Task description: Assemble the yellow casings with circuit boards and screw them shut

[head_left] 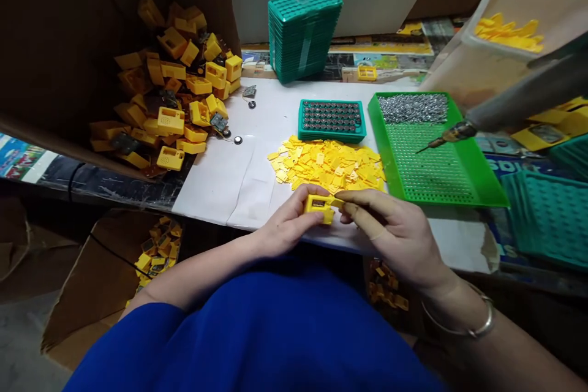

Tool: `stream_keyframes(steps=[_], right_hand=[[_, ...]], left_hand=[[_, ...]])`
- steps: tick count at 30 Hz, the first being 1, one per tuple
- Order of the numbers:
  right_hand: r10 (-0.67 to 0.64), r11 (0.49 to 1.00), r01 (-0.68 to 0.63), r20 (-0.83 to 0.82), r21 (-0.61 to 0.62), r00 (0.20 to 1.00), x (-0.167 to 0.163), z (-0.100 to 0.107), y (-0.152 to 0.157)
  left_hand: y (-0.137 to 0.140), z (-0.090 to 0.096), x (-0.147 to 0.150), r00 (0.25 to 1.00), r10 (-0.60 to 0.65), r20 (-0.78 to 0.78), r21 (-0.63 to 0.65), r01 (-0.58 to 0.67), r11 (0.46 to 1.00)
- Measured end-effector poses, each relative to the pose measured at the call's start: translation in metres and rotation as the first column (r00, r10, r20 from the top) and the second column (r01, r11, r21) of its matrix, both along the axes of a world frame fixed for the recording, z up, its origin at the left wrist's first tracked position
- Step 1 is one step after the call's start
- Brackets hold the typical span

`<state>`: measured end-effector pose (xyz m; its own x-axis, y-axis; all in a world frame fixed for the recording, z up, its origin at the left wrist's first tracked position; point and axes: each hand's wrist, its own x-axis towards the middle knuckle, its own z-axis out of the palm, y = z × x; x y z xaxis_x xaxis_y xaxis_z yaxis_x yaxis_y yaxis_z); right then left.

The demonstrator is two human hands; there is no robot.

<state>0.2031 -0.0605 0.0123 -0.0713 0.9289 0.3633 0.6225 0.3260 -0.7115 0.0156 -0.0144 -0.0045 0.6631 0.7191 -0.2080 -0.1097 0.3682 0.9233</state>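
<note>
At the near edge of the white table sheet, my left hand [285,228] grips a small yellow plastic housing [318,206]. My right hand [390,234] pinches a small flat yellow cover piece [337,201] against the housing's right side. Just beyond my hands lies a heap of the same small yellow cover pieces [329,169]. A bracelet sits on my right wrist.
A teal tray of button cells [331,119] lies behind the heap. A green tray [478,177] holds screws [412,108]; an electric screwdriver [452,133] hangs over it. Yellow housings [177,92] fill a cardboard box at left. Stacked teal trays [303,32] stand at the back.
</note>
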Motion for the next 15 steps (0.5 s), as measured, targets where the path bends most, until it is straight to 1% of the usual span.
stream_keyframes(steps=[2, 4, 7, 10, 12, 15], right_hand=[[-0.023, 0.993, 0.007, -0.136, -0.115, 0.99, -0.006, 0.0, -0.003], [-0.043, 0.986, 0.01, -0.194, -0.166, 0.98, -0.01, -0.003, -0.005], [-0.043, 0.988, 0.019, -0.153, -0.155, 0.987, -0.012, -0.004, -0.004], [-0.025, 0.988, 0.008, -0.103, -0.155, 0.994, -0.01, 0.0, -0.001], [0.01, 0.982, -0.023, -0.073, -0.19, 0.997, -0.006, 0.005, 0.003], [0.12, 0.957, -0.115, 0.0, -0.268, 0.993, -0.002, 0.009, 0.008]], left_hand=[[-0.002, -0.002, -0.001, 0.999, -0.03, -0.035, 0.132, 0.034, 0.991], [-0.003, -0.002, -0.001, 0.997, -0.046, -0.067, 0.233, 0.061, 0.97], [-0.004, 0.001, -0.001, 0.991, -0.049, -0.121, 0.356, 0.089, 0.93], [-0.004, 0.006, -0.001, 0.986, -0.04, -0.164, 0.449, 0.11, 0.887], [-0.005, 0.007, -0.001, 0.984, -0.036, -0.177, 0.484, 0.119, 0.867], [-0.005, 0.007, -0.003, 0.983, -0.038, -0.182, 0.497, 0.125, 0.859]])
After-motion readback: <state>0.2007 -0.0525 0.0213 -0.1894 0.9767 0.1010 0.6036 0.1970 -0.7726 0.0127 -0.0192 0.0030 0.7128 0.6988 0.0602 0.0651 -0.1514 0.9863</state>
